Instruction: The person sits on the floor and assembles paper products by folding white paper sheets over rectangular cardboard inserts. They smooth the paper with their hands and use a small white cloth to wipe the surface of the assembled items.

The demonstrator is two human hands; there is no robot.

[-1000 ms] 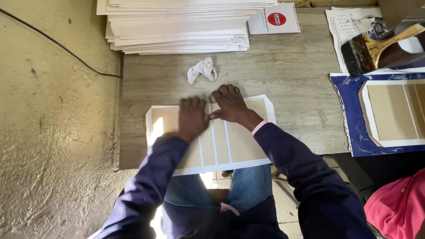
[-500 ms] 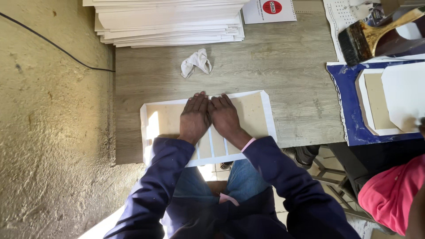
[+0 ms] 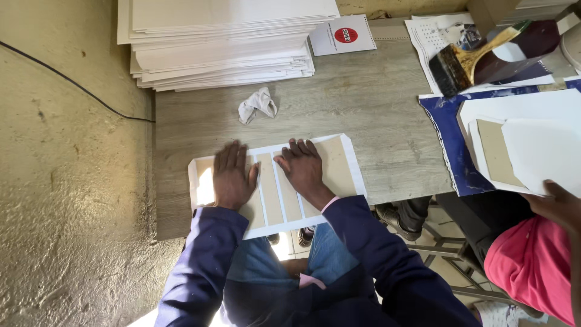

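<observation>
Cardboard sheet (image 3: 339, 166) lying on wooden table (image 3: 375, 115) | left hand (image 3: 232, 175) and right hand (image 3: 302, 169) pressing flat, fingers spread (nothing clamped) | crumpled rag (image 3: 257, 104) sitting at 12 o'clock

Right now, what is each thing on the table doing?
Left hand: flat on the sheet, fingers spread.
Right hand: flat on the sheet.
Sheet: lying flat, tan strips on it.
Rag: crumpled.
Paper stack: piled high.
Brush: lying on its side.

Small bindery wkshop: board stack (image 3: 224, 42), glue brush (image 3: 469, 60), wood table (image 3: 375, 115).
</observation>
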